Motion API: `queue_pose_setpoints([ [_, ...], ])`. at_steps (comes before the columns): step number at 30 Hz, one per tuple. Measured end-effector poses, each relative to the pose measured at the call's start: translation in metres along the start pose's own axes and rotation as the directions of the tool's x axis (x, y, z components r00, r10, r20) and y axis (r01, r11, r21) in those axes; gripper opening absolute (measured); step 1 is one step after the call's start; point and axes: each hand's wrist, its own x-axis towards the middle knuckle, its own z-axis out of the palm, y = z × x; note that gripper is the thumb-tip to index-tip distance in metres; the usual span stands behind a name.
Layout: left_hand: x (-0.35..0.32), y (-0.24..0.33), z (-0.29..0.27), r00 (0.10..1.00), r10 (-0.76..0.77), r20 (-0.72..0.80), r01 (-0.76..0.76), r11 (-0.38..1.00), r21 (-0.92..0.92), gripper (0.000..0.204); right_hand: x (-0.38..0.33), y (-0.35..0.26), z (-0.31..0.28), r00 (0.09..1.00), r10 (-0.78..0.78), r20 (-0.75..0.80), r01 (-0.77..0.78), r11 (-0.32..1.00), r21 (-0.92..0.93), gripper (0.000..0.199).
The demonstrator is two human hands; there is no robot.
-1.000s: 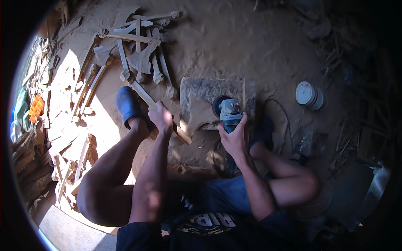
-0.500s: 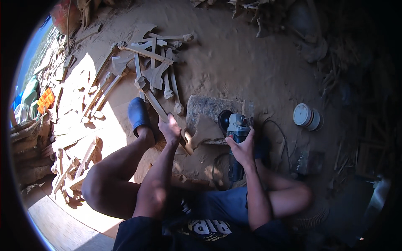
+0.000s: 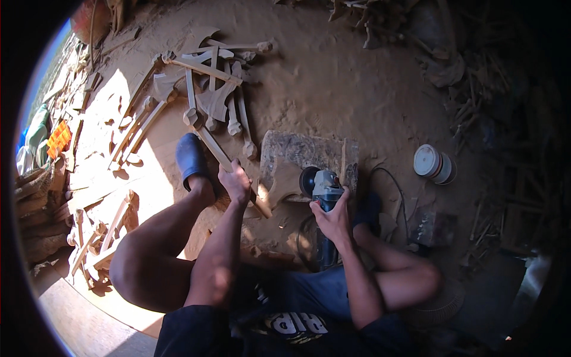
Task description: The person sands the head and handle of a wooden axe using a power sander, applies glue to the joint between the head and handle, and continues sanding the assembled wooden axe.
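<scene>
My left hand is wrapped round the shaft of a long pale bone. Its knobby end points away to the left and its flat end lies near the block. My right hand grips a grey and teal angle grinder by its body, with the dark round disc facing left toward the bone, apart from it. Whether the disc spins cannot be told. Beneath the disc is a worn, dusty block, and a broad flat bone piece rests against its left part.
A heap of long and flat bones lies on the dusty ground beyond my left foot. More bones sit in sunlight at lower left. The grinder's cord curves on the right, near a white-lidded container. Dim piles line the far right.
The grinder has come a little left and nearer, toward the bone. My left hand and the bone have shifted slightly left. Both grips are the same.
</scene>
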Motion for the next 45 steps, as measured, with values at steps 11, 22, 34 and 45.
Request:
queue_pose_setpoints([
  [11,0.002,-0.008,-0.007,1.0,0.003,0.001,-0.003,1.0,0.028,0.021,-0.008,-0.022,-0.02,0.99,0.14,0.034,-0.14,0.99,0.001,0.104],
  [22,0.0,0.006,-0.003,0.98,-0.077,0.185,0.096,0.99,-0.099,0.02,-0.016,-0.06,-0.171,0.943,-0.044,-0.33,0.232,0.797,0.558,0.063],
  [34,-0.009,0.217,-0.001,0.883,0.263,0.388,0.222,0.495,-0.84,0.043,-0.047,0.027,-0.282,0.888,0.309,-0.341,0.208,0.391,0.896,0.046],
  [45,-0.077,0.468,-0.2,0.372,0.86,-0.35,-0.921,0.388,-0.024,0.083,-0.034,0.028,-0.28,0.946,0.182,-0.268,0.196,0.337,0.921,0.046],
])
